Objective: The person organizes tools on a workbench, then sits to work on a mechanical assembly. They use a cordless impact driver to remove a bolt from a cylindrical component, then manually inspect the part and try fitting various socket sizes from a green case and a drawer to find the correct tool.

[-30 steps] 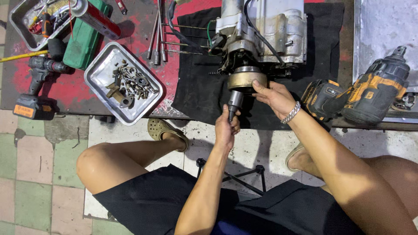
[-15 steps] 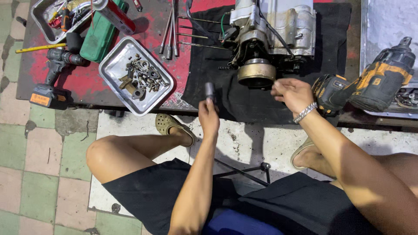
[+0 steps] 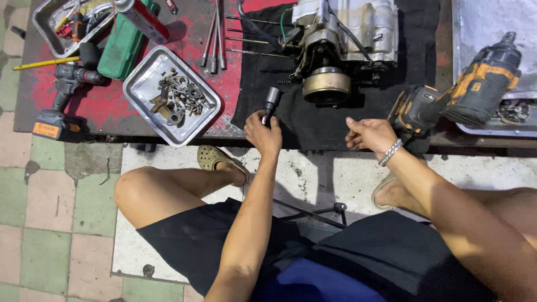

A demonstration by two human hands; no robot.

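Observation:
My left hand [image 3: 262, 133] grips a dark socket tool [image 3: 271, 102] that points up and away, over the left edge of the black mat [image 3: 263, 78]. My right hand [image 3: 369, 134] hovers with loosely curled fingers and nothing in it, just in front of the mat, and wears a metal bracelet on its wrist. A small engine [image 3: 347, 33] lies on the mat with its round bronze-coloured rotor [image 3: 326, 85] facing me. Left of my left hand stands a metal tray [image 3: 140, 100] of bolts and small parts.
A yellow and black impact wrench [image 3: 464, 95] lies at the right by a second metal tray [image 3: 492, 131]. Long socket wrenches [image 3: 215, 33], a green case [image 3: 120, 47], a spray can [image 3: 142, 19], a dark drill [image 3: 64, 92] and another tray [image 3: 47, 31] fill the left side.
My left hand has pulled the socket tool away from the rotor and moved it left. My right hand has come off the rotor and dropped back to the right.

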